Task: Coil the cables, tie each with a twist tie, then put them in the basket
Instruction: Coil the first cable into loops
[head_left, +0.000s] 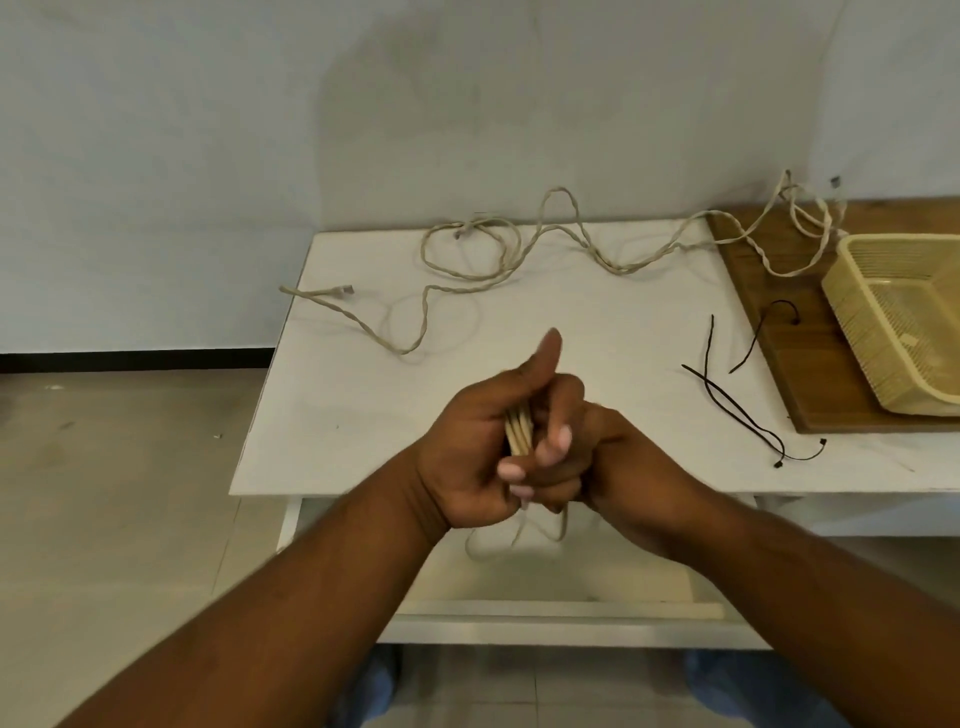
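Head view: left hand (470, 447) grips coiled cable (518, 430), strands upright; right hand (592, 457) closed around same coil. Twist ties (727, 400) at 2 o'clock, nearer right hand; basket (904, 317) beyond.

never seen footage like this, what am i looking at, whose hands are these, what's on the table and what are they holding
One picture, taken by a camera worn on a person's head, looking down at their own bare hands. The left hand grips a coiled beige cable; the right hand closes against it. On the white table lies a long loose cable, uncoiled, and dark twist ties. At the right, an empty yellow basket rests on a wooden board.
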